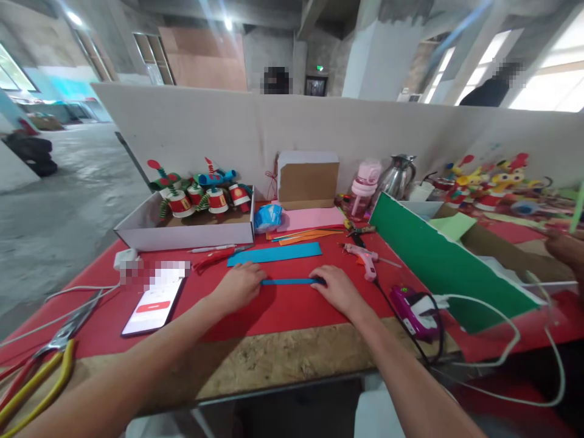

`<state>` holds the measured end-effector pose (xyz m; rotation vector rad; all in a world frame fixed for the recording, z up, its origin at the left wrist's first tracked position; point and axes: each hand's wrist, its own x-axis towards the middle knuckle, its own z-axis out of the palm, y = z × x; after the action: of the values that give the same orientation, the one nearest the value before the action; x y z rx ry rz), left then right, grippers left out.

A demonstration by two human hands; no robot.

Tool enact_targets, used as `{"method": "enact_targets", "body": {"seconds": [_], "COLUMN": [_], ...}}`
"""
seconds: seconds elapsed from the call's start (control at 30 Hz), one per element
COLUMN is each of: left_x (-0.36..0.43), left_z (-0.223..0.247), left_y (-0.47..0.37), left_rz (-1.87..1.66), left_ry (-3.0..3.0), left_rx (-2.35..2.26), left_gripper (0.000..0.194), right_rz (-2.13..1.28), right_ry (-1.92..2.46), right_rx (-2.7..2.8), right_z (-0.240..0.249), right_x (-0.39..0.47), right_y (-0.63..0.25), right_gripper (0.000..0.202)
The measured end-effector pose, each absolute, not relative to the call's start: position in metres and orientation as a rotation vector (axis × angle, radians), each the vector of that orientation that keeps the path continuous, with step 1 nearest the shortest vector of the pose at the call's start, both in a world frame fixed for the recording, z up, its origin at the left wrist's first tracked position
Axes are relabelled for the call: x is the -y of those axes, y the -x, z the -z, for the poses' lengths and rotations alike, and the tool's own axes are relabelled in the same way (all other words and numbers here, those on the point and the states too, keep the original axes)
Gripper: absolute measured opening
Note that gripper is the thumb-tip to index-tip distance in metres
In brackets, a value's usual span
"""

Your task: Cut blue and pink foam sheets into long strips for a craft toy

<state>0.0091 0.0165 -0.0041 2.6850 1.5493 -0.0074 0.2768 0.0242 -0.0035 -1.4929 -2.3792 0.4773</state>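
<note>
A narrow blue paper strip runs level just over the red table cover, between my two hands. My left hand has its fingers closed on the strip's left end. At the right end, my right hand pinches it, and the fingers partly hide that tip. Behind the strip lies a wider blue paper piece, flat on the red cover. A pink hot glue gun rests to the right of my right hand. Red-handled scissors lie beyond my left hand.
A phone and large yellow-handled shears lie at left. A white box holds several paper figures. At right are a purple power socket with cables and a green-sided box. Another person's hand shows at far right.
</note>
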Motion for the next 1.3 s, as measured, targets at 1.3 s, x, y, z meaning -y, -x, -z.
{"method": "enact_targets", "body": {"seconds": [1.3], "left_x": [0.063], "left_z": [0.003], "left_y": [-0.016], "left_rz": [0.097], "left_ry": [-2.901], "left_rx": [-1.503], "left_gripper": [0.024], "right_rz": [0.177], "right_ry": [1.058], "right_rx": [1.819], "right_z": [-0.033], "right_x": [-0.003], "right_y": [-0.268], "right_gripper": [0.031]}}
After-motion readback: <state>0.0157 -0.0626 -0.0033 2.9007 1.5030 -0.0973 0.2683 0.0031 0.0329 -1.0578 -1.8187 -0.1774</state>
